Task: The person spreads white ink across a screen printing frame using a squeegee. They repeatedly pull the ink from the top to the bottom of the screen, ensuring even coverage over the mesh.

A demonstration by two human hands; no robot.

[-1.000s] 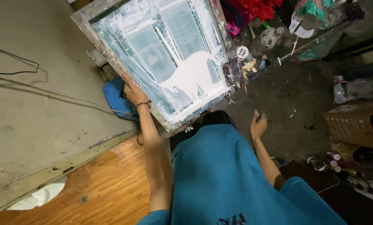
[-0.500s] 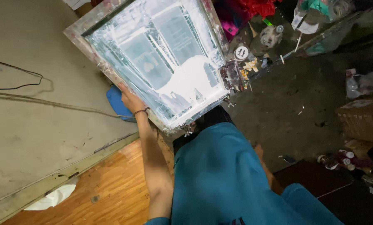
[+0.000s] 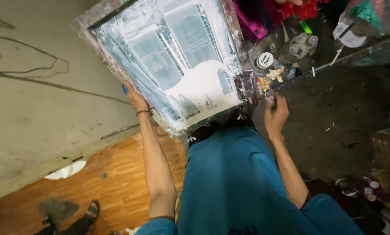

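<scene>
A large printing screen (image 3: 177, 61), a paint-smeared frame with pale mesh and white ink pooled near its lower edge, is held up tilted above the person's lap, its long axis running from lower left to upper right. The left hand (image 3: 135, 99) grips its left edge. The right hand (image 3: 275, 114), fingers loosely curled and holding nothing, hovers just beside the screen's lower right corner.

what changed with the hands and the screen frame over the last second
The right hand dropped out of sight half a second ago and has come back up, now close to the ink-caked corner of the printing screen frame; whether it touches is unclear. The left hand kept its grip on the frame's left edge. White ink stayed pooled on the mesh.
</scene>
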